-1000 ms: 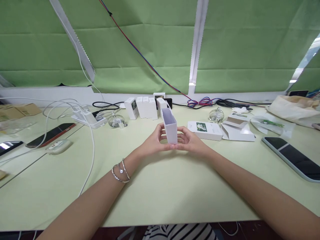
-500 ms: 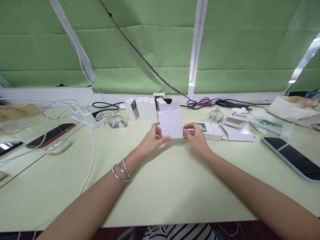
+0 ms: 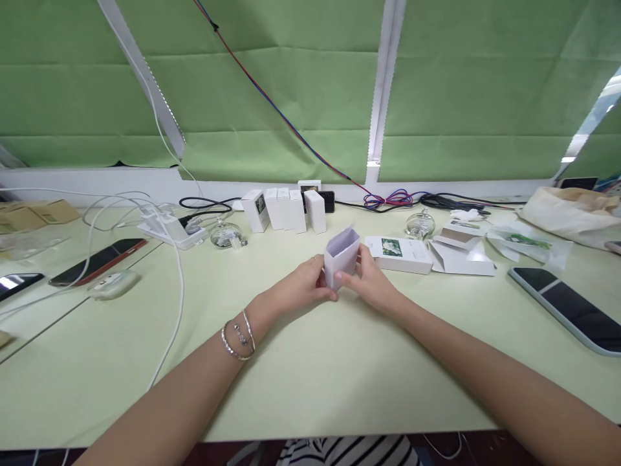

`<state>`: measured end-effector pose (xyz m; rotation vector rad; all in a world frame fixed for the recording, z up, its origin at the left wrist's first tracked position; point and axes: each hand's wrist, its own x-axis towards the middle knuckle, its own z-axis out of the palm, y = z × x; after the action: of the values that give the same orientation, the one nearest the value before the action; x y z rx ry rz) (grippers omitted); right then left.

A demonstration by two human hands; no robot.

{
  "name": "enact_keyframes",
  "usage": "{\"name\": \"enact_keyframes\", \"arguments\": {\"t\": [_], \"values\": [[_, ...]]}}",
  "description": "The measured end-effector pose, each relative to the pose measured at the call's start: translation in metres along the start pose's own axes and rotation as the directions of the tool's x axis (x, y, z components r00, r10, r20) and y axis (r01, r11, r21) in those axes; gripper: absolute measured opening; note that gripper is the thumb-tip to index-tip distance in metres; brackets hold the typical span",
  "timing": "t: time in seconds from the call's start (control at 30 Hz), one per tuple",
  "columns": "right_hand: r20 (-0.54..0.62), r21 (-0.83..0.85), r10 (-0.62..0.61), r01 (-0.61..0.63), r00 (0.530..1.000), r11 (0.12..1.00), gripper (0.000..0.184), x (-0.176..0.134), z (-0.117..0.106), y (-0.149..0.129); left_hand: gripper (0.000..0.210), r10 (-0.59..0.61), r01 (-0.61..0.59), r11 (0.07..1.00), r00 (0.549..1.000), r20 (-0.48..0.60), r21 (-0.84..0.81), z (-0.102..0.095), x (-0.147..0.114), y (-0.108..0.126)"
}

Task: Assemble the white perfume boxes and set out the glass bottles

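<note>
A small white paper box (image 3: pixel 342 257) with an open top is held between my two hands just above the table, its opening tilted toward me. My left hand (image 3: pixel 310 283) grips its left side and lower corner. On the right side, my right hand (image 3: pixel 371 278) pinches it with the thumb across the front. Right behind that hand lies a white printed box (image 3: pixel 405 254) with a green and white picture. Farther back, several white boxes (image 3: pixel 286 210) stand upright in a row.
Two clear glass bottles (image 3: pixel 226 234) stand left and right. Unfolded white cardboard (image 3: pixel 460 255) and a plastic bag with green stems (image 3: pixel 528 241) lie to the right. Phones (image 3: pixel 572 307) rest at both sides. A white power strip (image 3: pixel 172 233) trails cables at left.
The white paper has gone from a flat face toward me to an opened box, lowered and turned. Both hands moved down and nearer, the right one now with its thumb on the front.
</note>
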<state>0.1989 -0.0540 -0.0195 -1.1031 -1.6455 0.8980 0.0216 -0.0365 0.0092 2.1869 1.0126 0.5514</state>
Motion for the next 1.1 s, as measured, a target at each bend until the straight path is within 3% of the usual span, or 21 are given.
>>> {"name": "enact_keyframes", "arguments": {"t": [0.1, 0.2, 0.37, 0.5, 0.6, 0.7, 0.77, 0.83, 0.93, 1.03, 1.1], "values": [[0.077, -0.106, 0.038, -0.029, 0.996, 0.994, 0.084, -0.002, 0.0, -0.001, 0.025, 0.015, -0.016, 1.0, 0.999, 0.043, 0.016, 0.001, -0.001, 0.002], [0.089, -0.171, 0.114, -0.098, 0.99, 0.98, 0.079, -0.002, -0.005, -0.005, 0.026, 0.01, -0.011, 1.0, 0.999, 0.035, 0.029, 0.001, -0.002, 0.002], [0.198, -0.253, 0.154, -0.102, 0.968, 0.962, 0.07, 0.002, -0.018, -0.005, 0.079, 0.005, -0.004, 0.997, 1.0, 0.011, -0.079, -0.004, -0.003, 0.0], [0.186, -0.29, 0.053, 0.003, 0.981, 0.957, 0.078, 0.004, -0.019, -0.004, 0.078, 0.142, -0.168, 0.958, 0.982, -0.121, -0.234, -0.014, -0.002, 0.0], [0.18, -0.42, -0.01, 0.086, 0.984, 0.903, 0.087, 0.004, -0.018, -0.006, 0.081, 0.202, -0.28, 0.926, 0.934, -0.294, -0.252, -0.02, 0.0, 0.0], [0.243, -0.519, 0.002, 0.128, 0.97, 0.845, 0.082, 0.004, -0.022, -0.009, 0.057, 0.189, -0.275, 0.952, 0.875, -0.446, -0.136, -0.023, 0.001, -0.003], [0.282, -0.534, 0.023, 0.138, 0.959, 0.834, 0.079, 0.003, -0.026, -0.01, 0.042, 0.16, -0.209, 0.977, 0.861, -0.484, -0.049, -0.025, 0.002, -0.005], [0.316, -0.534, 0.056, 0.129, 0.947, 0.836, 0.084, 0.002, -0.029, -0.009, 0.04, 0.108, -0.123, 0.992, 0.9, -0.422, -0.009, -0.027, 0.001, -0.007], [0.358, -0.532, 0.105, 0.111, 0.928, 0.839, 0.091, 0.002, -0.033, -0.006, 0.055, 0.019, -0.017, 1.0, 0.991, -0.133, 0.02, -0.027, -0.001, -0.009], [0.366, -0.523, 0.129, 0.089, 0.921, 0.848, 0.087, 0.003, -0.035, -0.005, 0.089, -0.032, 0.013, 0.986, 0.993, 0.112, 0.166, -0.026, -0.003, -0.011], [0.373, -0.511, 0.127, 0.089, 0.919, 0.855, 0.086, 0.005, -0.036, -0.004, 0.1, -0.044, 0.0, 0.968, 0.985, 0.167, 0.253, -0.026, -0.003, -0.013]]}}
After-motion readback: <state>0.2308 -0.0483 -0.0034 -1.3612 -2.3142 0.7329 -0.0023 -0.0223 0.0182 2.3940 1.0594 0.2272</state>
